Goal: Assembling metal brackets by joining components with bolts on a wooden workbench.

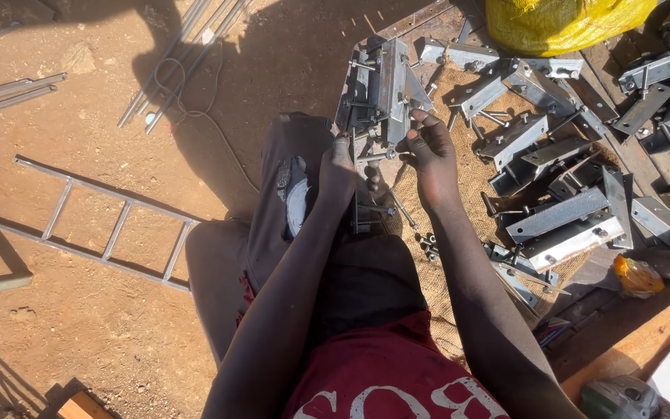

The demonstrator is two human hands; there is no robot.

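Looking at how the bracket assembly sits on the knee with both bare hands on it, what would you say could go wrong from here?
1. The metal bracket assembly is propped on the knee; it may tip onto the leg.
2. The left hand and right hand are bare among protruding bolts and sheet edges, so a cut or pinch seems possible.
3. Loose nuts lie on the burlap sacking by the thigh and could roll off into the dirt.
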